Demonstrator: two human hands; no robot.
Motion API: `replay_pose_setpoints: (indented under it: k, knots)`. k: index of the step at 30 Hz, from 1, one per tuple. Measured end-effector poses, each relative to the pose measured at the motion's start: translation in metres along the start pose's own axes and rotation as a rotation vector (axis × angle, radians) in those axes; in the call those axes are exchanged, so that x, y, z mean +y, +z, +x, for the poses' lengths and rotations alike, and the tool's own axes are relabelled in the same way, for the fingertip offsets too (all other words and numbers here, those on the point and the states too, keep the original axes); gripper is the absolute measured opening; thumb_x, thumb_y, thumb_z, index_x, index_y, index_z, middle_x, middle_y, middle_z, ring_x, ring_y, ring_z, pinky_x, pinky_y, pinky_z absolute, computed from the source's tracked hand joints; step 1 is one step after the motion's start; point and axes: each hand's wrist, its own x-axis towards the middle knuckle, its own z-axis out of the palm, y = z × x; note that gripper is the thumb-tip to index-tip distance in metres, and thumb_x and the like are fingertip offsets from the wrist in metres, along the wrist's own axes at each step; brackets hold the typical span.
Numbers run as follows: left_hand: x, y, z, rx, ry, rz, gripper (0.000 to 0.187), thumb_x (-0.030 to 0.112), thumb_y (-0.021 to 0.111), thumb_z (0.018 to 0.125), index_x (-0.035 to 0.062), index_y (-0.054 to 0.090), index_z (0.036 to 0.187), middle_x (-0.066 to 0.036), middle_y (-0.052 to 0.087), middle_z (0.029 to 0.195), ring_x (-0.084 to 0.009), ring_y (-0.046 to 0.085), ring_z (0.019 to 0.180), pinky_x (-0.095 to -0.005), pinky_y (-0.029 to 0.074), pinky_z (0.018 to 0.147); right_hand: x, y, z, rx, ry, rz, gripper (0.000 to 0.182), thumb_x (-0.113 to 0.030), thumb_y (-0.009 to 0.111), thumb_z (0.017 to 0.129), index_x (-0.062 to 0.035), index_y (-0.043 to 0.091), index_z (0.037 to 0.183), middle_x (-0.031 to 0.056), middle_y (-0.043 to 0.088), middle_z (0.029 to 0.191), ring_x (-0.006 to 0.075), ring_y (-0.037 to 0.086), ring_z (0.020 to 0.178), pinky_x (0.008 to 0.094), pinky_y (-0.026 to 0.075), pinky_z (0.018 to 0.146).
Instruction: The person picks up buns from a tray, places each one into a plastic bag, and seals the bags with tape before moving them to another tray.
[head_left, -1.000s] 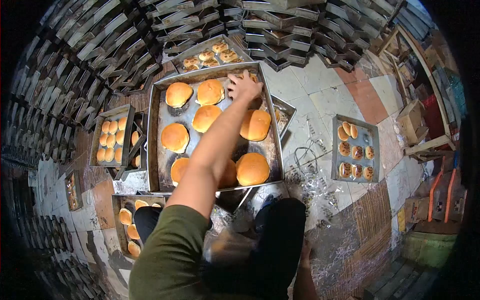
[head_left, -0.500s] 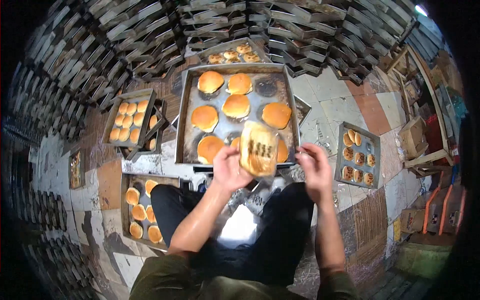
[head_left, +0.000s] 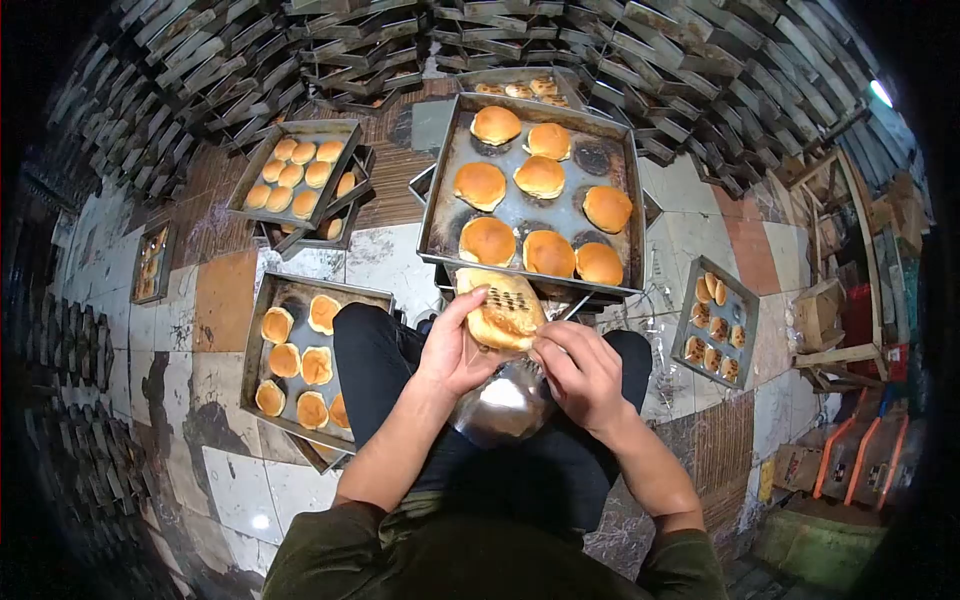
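Note:
My left hand [head_left: 455, 350] grips a golden bun in a clear printed plastic bag [head_left: 503, 310], held above my lap. My right hand [head_left: 578, 372] pinches the lower edge of the same bag, fingers closed on the plastic. A shiny heap of clear bags [head_left: 505, 405] lies on my dark trousers just under both hands. Right beyond the bun sits a large metal baking tray [head_left: 440, 210] holding several round buns [head_left: 550, 252], with dark empty rings where others stood.
Smaller trays of buns lie on the tiled floor: one at my left knee [head_left: 256, 350], one at far left [head_left: 262, 165], one at right [head_left: 688, 318]. Stacks of empty metal pans [head_left: 300, 50] ring the back. Wooden crates [head_left: 820, 320] stand at right.
A second ago my left arm reached to the tray's far corner. It came back with a bun, and now both hands hold it in its bag, lower and closer to my lap.

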Motion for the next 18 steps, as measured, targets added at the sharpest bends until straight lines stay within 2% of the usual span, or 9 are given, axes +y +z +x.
replay_pose_setpoints:
  k: [3,5,7,8,10,11,14,15,18]
  knots:
    - [0.004,-0.005,-0.005,-0.053,0.041,0.052,0.041,0.014,0.049,0.083,0.0018,0.042,0.121,-0.017,0.054,0.115,-0.0292,0.053,0.107,-0.0435,0.043,0.092,0.002,0.002,-0.007,0.152,0.218,0.110,0.010,-0.004,0.062,0.076,0.0012,0.056,0.081,0.0102,0.059,0.084,0.0239,0.060,0.071,0.0311,0.050,0.061]
    - [0.006,0.002,-0.010,-0.104,0.027,-0.054,0.048,0.005,0.049,0.078,0.0023,0.039,0.125,-0.018,0.051,0.118,-0.0291,0.052,0.109,-0.0434,0.042,0.093,0.007,0.005,-0.005,0.400,0.994,0.906,0.013,-0.014,0.044,0.093,-0.0024,0.048,0.089,0.0070,0.056,0.083,0.0158,0.060,0.071,0.0264,0.049,0.058]
    - [0.000,0.001,-0.009,-0.198,0.203,0.136,0.055,0.000,0.049,0.075,0.0041,0.035,0.128,-0.018,0.048,0.121,-0.0290,0.050,0.111,-0.0431,0.041,0.095,0.016,0.002,-0.008,0.402,1.349,1.287,0.015,-0.017,0.042,0.094,-0.0034,0.048,0.092,0.0077,0.056,0.088,0.0152,0.059,0.077,0.0259,0.049,0.064]
    - [0.002,0.005,-0.010,-0.185,0.177,0.127,0.061,-0.006,0.049,0.071,0.0057,0.033,0.129,-0.016,0.047,0.121,-0.0269,0.050,0.111,-0.0398,0.041,0.095,0.020,0.002,-0.011,0.399,1.347,1.288,0.015,-0.017,0.042,0.094,-0.0034,0.048,0.092,0.0077,0.056,0.088,0.0152,0.059,0.077,0.0259,0.049,0.064]
    - [0.004,0.009,-0.005,-0.143,0.234,0.317,0.063,-0.007,0.049,0.070,0.0058,0.032,0.129,-0.014,0.047,0.119,-0.0253,0.049,0.111,-0.0378,0.041,0.095,0.026,0.002,-0.011,0.529,1.086,0.937,0.016,-0.018,0.041,0.095,-0.0032,0.048,0.098,0.0082,0.054,0.095,0.0151,0.055,0.087,0.0276,0.047,0.074]
    - [0.002,0.009,-0.004,-0.087,0.284,0.498,0.066,-0.009,0.049,0.068,0.0058,0.031,0.130,-0.013,0.047,0.118,-0.0237,0.048,0.111,-0.0359,0.040,0.095,0.026,-0.002,-0.007,0.512,0.953,0.789,0.024,-0.021,0.053,0.089,-0.0020,0.047,0.103,0.0100,0.053,0.099,0.0172,0.052,0.094,0.0310,0.044,0.080]
    - [-0.004,0.013,-0.002,-0.111,0.185,0.472,0.070,-0.012,0.051,0.065,0.0063,0.031,0.130,-0.010,0.046,0.116,-0.0214,0.047,0.111,-0.0336,0.040,0.095,0.026,-0.009,0.003,-0.093,0.475,0.179,0.047,-0.026,0.073,0.069,0.0007,0.048,0.099,0.0160,0.051,0.094,0.0294,0.051,0.088,0.0373,0.041,0.076]
    - [-0.005,0.015,0.002,-0.147,0.166,0.488,0.070,-0.012,0.051,0.065,0.0063,0.031,0.130,-0.010,0.046,0.116,-0.0214,0.047,0.111,-0.0338,0.040,0.095,0.030,-0.005,0.003,-0.232,0.413,0.151,0.034,-0.022,0.070,0.073,0.0006,0.050,0.089,0.0153,0.052,0.088,0.0304,0.050,0.079,0.0375,0.042,0.071]
    - [0.002,0.012,0.005,-0.203,0.107,0.509,0.073,-0.010,0.054,0.062,0.0058,0.032,0.129,-0.011,0.047,0.118,-0.0227,0.048,0.111,-0.0349,0.041,0.095,0.048,0.004,-0.009,-0.262,0.371,0.105,0.023,-0.020,0.062,0.082,-0.0006,0.049,0.079,0.0092,0.053,0.081,0.0221,0.051,0.071,0.0347,0.042,0.064]
